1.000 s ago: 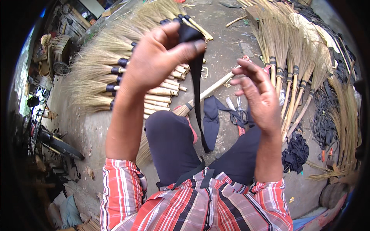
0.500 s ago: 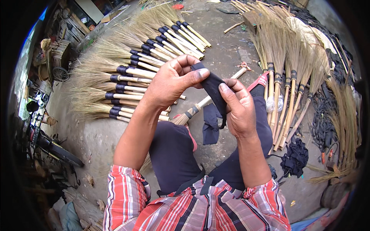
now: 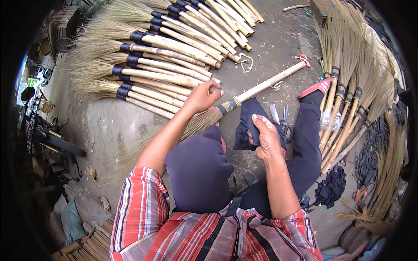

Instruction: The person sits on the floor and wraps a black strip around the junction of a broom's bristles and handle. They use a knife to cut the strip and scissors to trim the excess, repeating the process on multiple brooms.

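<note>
A piece of black cloth (image 3: 247, 122) is gripped in my right hand (image 3: 267, 138), thumb on top, and hangs beside a larger fold of the same dark fabric. My left hand (image 3: 203, 95) is apart from the cloth, its fingers curled in, and no object shows in them. It hovers just left of a single grass broom (image 3: 265, 84), which lies slantwise before me with dark bands around its neck and a reddish loop at the handle's end. Scissors (image 3: 285, 116) and a pale blade (image 3: 274, 114) lie on the ground just beyond my right hand.
Many finished-looking brooms (image 3: 165, 80) lie in rows at the left, black binding at their necks. More brooms (image 3: 337, 100) lean at the right, near a heap of black strips (image 3: 331, 187). A motorcycle wheel (image 3: 61, 143) stands far left.
My left hand has let go of the black cloth and moved down and left, toward the broom. My right hand has lowered, still holding cloth. The whole view has shifted.
</note>
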Motion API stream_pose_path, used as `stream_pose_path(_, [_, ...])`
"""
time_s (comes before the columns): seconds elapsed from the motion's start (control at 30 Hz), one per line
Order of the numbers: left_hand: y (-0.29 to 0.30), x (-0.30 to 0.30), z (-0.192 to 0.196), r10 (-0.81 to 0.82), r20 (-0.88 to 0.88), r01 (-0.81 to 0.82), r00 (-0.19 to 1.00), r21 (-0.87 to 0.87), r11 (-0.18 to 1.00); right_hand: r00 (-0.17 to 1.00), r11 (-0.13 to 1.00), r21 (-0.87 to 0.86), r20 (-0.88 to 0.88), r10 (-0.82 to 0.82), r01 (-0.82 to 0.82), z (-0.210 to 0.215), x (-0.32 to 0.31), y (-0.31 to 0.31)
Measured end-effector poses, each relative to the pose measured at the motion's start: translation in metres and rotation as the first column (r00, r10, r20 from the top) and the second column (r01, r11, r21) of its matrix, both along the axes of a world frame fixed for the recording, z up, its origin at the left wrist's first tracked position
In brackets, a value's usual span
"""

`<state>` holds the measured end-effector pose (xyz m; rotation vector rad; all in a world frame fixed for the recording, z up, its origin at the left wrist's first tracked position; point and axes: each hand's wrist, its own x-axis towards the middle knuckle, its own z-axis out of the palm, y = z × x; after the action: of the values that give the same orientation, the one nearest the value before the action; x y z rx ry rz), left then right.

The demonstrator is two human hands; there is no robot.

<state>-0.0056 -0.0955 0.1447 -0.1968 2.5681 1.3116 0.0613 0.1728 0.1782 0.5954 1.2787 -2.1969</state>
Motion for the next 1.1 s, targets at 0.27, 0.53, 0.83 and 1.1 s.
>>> stream_pose_path(0.27, [-0.004, 0.055, -0.104, -0.137, 0.055, 0.147, 0.989, -0.415, 0.898, 1.000, 0.989, -0.146, 0.017, 0.015, -0.012, -0.080, -0.038, -0.061])
stream_pose_path(0.53, [0.012, 0.073, -0.097, 0.009, -0.031, -0.019, 0.999, -0.355, 0.935, 0.944, 1.000, -0.005, 0.328, 0.031, -0.031, -0.145, -0.033, -0.089])
stream_pose_path(0.83, [0.010, 0.076, -0.106, -0.001, -0.081, -0.025, 0.997, -0.318, 0.948, 0.951, 0.999, 0.044, 0.310, -0.008, -0.006, -0.148, -0.028, -0.078])
stream_pose_path(1.1, [0.009, 0.079, -0.108, -0.043, -0.088, 0.009, 0.995, -0.358, 0.934, 0.954, 0.999, 0.042, 0.298, -0.019, 0.007, -0.147, -0.020, -0.075])
